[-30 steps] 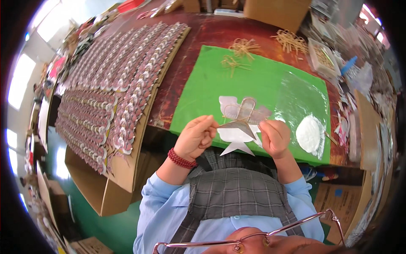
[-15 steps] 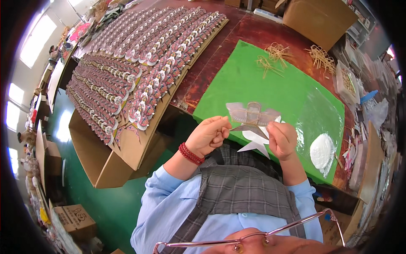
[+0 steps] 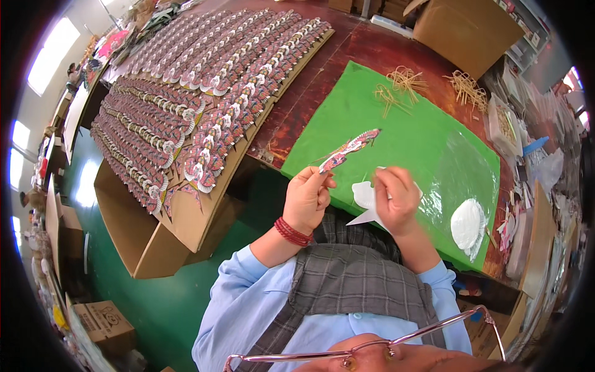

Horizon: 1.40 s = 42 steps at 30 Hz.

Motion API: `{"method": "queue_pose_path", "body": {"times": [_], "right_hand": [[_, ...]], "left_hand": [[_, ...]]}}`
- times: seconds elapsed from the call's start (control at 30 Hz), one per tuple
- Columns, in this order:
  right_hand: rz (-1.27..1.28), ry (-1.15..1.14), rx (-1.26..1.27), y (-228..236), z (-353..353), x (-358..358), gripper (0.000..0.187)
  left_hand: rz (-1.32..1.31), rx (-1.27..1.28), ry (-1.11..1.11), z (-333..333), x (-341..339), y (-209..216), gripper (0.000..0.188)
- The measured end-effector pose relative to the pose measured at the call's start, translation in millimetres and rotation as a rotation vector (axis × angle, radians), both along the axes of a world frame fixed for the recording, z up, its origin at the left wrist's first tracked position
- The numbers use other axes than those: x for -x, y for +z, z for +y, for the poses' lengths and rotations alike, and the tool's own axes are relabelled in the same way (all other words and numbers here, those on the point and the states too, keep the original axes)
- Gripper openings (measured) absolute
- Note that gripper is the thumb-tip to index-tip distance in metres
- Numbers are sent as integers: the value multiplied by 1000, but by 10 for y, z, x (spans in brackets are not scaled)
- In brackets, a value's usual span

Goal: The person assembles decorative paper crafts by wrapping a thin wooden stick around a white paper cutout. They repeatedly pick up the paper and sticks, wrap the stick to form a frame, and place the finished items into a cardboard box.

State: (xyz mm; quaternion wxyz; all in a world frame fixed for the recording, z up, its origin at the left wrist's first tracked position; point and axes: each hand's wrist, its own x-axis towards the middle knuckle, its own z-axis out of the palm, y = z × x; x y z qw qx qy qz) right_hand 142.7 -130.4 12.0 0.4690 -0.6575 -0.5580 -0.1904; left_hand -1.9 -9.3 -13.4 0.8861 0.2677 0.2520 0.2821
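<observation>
My left hand (image 3: 308,197), wearing a red bead bracelet at the wrist, pinches a small bird-shaped kite (image 3: 352,149) by one end. Its patterned side now shows at a steep slant, with thin sticks along one edge. My right hand (image 3: 396,197) is apart from the kite, to its lower right. The fingers there are curled together and slightly blurred; whether they hold anything is hidden. Partly behind that hand lies a white paper cutout with pointed ends (image 3: 364,197), at the near edge of the green board (image 3: 310,146).
Rows of similar patterned kites (image 3: 235,105) cover cardboard at the left. Bundles of thin bamboo strips (image 3: 406,80) lie on the board's far part, and another bundle (image 3: 468,90) beyond it. White paste (image 3: 469,223) sits on plastic film at right. A cardboard box (image 3: 468,34) stands behind.
My right hand has let go of the kite. The left hand has turned the kite from its plain stick-framed side to its patterned side, tilting it up and away.
</observation>
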Motion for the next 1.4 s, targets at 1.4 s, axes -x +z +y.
{"method": "queue_pose_path", "body": {"times": [1.4], "right_hand": [[745,650,734,-655,2243,2169,13]], "left_hand": [[455,-546,89,-81,1377,-1490,21]]}}
